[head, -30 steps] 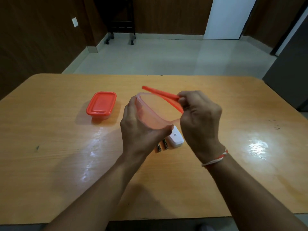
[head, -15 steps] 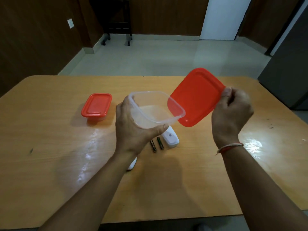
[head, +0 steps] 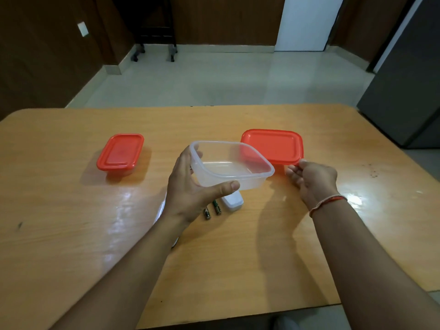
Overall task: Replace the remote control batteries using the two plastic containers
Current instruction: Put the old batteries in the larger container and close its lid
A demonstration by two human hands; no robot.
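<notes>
My left hand (head: 190, 189) grips an open, empty clear plastic container (head: 247, 179) and holds it above the table's middle. My right hand (head: 312, 178) pinches the near corner of the loose red lid (head: 273, 146), which lies flat and low over the table to the right of the container. Under the container, two batteries (head: 212, 210) lie side by side on the table next to a white remote part (head: 232, 202). Another white piece (head: 162, 208) is mostly hidden beneath my left forearm. A second container with its red lid on (head: 120, 151) stands at the left.
Everything rests on a glossy wooden table (head: 71, 234), whose near edge runs just below my forearms. Beyond the far edge lies tiled floor, with a dark wheeled stand (head: 154, 32) at the back wall and a grey cabinet (head: 409, 91) at the right.
My right hand pulled the red lid off the clear container, swung it out to the right and lowered it flat toward the table. My left hand kept hold of the container and levelled it.
</notes>
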